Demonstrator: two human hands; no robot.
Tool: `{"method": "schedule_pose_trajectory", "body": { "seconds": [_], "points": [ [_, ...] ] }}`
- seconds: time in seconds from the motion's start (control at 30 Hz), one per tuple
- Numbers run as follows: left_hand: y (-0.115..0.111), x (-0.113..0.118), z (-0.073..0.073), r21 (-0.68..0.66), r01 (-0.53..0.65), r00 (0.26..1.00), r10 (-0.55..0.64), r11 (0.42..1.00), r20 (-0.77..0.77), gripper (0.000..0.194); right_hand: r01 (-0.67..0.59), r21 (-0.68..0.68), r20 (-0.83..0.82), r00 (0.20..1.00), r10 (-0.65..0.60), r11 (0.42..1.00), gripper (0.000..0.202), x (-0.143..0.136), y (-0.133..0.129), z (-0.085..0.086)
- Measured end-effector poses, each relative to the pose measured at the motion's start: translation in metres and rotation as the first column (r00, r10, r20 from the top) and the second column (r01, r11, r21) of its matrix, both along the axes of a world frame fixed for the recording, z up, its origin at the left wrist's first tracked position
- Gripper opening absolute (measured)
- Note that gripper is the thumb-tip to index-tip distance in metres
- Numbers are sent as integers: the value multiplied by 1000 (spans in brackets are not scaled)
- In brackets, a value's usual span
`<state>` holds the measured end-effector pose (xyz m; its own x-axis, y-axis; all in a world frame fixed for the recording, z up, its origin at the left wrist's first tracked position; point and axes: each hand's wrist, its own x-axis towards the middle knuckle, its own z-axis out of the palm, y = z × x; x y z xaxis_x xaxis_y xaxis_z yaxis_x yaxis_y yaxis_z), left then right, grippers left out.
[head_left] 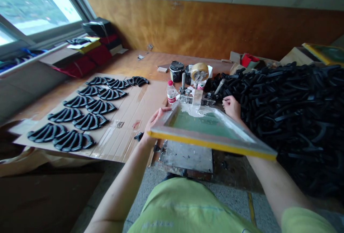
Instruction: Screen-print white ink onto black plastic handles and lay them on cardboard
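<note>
A screen-printing frame with a yellow front edge and a green mesh is tilted up in front of me, its far side at a metal hinge clamp. My left hand grips the left side of this frame. Beyond the frame's right side, my right hand has its fingers curled together, close to the clamp and the black pile; whatever they may hold cannot be made out. Under the raised frame lies a flat metal plate. Whitish smears cover the mesh's far end and right border.
Rows of black ribbed, fan-shaped parts lie on cardboard at left. A big heap of black parts fills the right. Behind the clamp stand a red-capped bottle, a dark tub and a tape roll.
</note>
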<state>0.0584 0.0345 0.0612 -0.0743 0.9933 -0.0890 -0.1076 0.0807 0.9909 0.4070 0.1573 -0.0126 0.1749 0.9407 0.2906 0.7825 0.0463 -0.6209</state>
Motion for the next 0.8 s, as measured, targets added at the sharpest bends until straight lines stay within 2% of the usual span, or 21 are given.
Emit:
{"method": "schedule_pose_trajectory", "body": {
  "seconds": [0.03,0.07,0.13,0.2,0.23,0.3,0.33,0.4,0.43,0.5,0.53,0.57,0.6,0.63,0.67,0.7,0.77,0.8],
  "points": [
    [9,4,6,35,-15,999,14,999,35,53,38,-34,4,999,-38,999,26,6,-10,-11],
    [18,7,9,59,-27,997,23,998,70,53,16,-74,21,1000,-14,997,24,8,-23,-23],
    [29,13,8,80,-70,990,59,994,131,51,-185,-147,73,978,197,972,25,-3,-49,-43],
    [28,21,-6,63,-142,973,127,988,193,52,-398,-193,140,893,427,897,31,-25,-73,-55],
    [22,25,-16,23,-158,966,149,987,211,53,-460,-207,174,851,495,863,30,-37,-83,-56],
    [1,39,-41,-155,-56,974,88,986,211,58,-476,-195,230,828,512,857,21,-61,-101,-51],
    [-12,46,-54,-271,47,977,12,961,213,61,-452,-171,241,842,482,875,17,-73,-110,-46],
    [-38,60,-77,-441,224,959,-116,869,257,64,-453,-116,243,850,467,884,16,-97,-129,-34],
    [-49,64,-86,-478,255,952,-131,841,277,63,-501,-94,241,827,508,860,18,-106,-138,-30],
    [-64,58,-101,-497,216,961,-94,841,259,58,-644,-81,233,730,643,760,24,-115,-154,-25],
    [-67,48,-109,-501,159,976,-58,851,210,57,-685,-83,219,696,684,724,27,-110,-159,-26],
    [-69,32,-117,-503,80,990,-12,861,138,56,-682,-89,203,701,684,726,30,-98,-163,-29],
    [-71,11,-126,-505,-6,998,34,863,46,56,-637,-108,190,740,645,763,33,-80,-167,-34],
    [-72,-13,-136,-496,-115,993,103,860,-53,55,-540,-131,182,811,556,831,35,-55,-170,-41],
    [-74,-38,-146,-479,-232,971,177,846,-158,53,-424,-186,202,866,457,886,34,-27,-173,-51],
    [-77,-63,-155,-471,-337,933,222,815,-283,52,-328,-262,240,888,391,907,35,3,-177,-63],
    [-84,-105,-173,-461,-453,841,194,763,-506,53,-194,-395,321,887,333,898,35,55,-186,-89],
    [-88,-120,-179,-459,-478,799,154,749,-581,53,-169,-442,348,873,342,881,34,75,-191,-101]
  ]
}}
